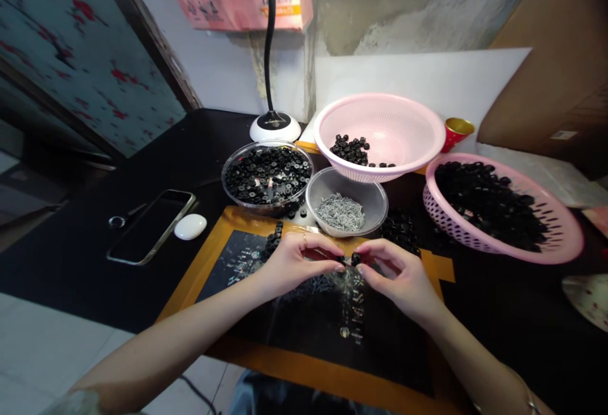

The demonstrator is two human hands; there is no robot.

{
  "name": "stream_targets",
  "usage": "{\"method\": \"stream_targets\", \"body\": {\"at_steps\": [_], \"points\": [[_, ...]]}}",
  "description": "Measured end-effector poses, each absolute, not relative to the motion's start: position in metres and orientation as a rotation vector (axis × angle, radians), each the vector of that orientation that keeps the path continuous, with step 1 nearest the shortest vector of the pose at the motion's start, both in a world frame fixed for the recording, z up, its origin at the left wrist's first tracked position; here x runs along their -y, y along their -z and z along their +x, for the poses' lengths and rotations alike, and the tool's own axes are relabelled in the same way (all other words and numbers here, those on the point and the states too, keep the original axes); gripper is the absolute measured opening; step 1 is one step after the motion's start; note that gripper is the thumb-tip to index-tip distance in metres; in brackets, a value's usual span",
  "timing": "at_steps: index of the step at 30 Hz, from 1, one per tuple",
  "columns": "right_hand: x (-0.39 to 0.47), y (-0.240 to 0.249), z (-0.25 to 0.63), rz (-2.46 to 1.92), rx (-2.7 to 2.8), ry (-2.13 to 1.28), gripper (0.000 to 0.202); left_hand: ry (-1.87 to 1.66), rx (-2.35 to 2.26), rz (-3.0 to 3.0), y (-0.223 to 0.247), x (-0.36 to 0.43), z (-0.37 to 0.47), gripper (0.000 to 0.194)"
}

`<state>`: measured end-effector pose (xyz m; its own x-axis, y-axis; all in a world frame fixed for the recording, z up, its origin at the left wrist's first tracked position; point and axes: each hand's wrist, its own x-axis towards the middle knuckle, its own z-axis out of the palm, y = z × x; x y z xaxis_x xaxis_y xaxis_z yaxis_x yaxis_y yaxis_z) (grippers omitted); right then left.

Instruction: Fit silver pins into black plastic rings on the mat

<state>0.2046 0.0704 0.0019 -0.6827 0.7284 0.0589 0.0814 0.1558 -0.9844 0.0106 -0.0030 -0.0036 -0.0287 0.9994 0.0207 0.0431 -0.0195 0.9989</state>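
Left hand (pixel 294 260) and right hand (pixel 401 275) nearly closed, I pinch a black part (pixel 356 259) in each above the mat (pixel 389 345), seemingly midway (the fuller pink basket's (pixel 565 228) may be done), with many metal pins (pixel 339 212) left.

The black surface (pixel 61 256) is backed by a stained, patchy wall (pixel 380 3); pale floor tiles (pixel 42 339) are seen below.

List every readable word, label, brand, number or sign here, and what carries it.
"12": pink plastic-wrapped package on the wall; its smaller print is too blurred to read.
Silver characters on the black rectangular mat: not readable with certainty.
White label on the brown cardboard: too small to read.
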Motion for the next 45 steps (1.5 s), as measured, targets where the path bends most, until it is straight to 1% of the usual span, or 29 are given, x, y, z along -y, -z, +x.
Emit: {"method": "stream_targets", "body": {"at_steps": [7, 28, 39, 45], "points": [[-0.0684, 0.0003, 0.2045, -0.724, 1.900, -1.653, 0.018, -1.282, -1.239, 1.347, -0.0004, 0.0038, 0.0099, 0.020], [-0.0642, -0.0014, 0.2047, -0.744, 1.958, -1.581, 0.017, -1.334, -1.235, 1.448, -0.0011, 0.0056, 0.0099, 0.018], [-0.0624, 0.0023, 0.2046, -0.718, 1.880, -1.628, 0.017, -1.352, -1.214, 1.440, -0.0017, 0.0057, 0.0093, 0.017], [-0.0621, 0.0025, 0.2065, -0.692, 1.911, -1.638, 0.018, -1.347, -1.222, 1.549, -0.0025, 0.0044, 0.0086, 0.017]]}}
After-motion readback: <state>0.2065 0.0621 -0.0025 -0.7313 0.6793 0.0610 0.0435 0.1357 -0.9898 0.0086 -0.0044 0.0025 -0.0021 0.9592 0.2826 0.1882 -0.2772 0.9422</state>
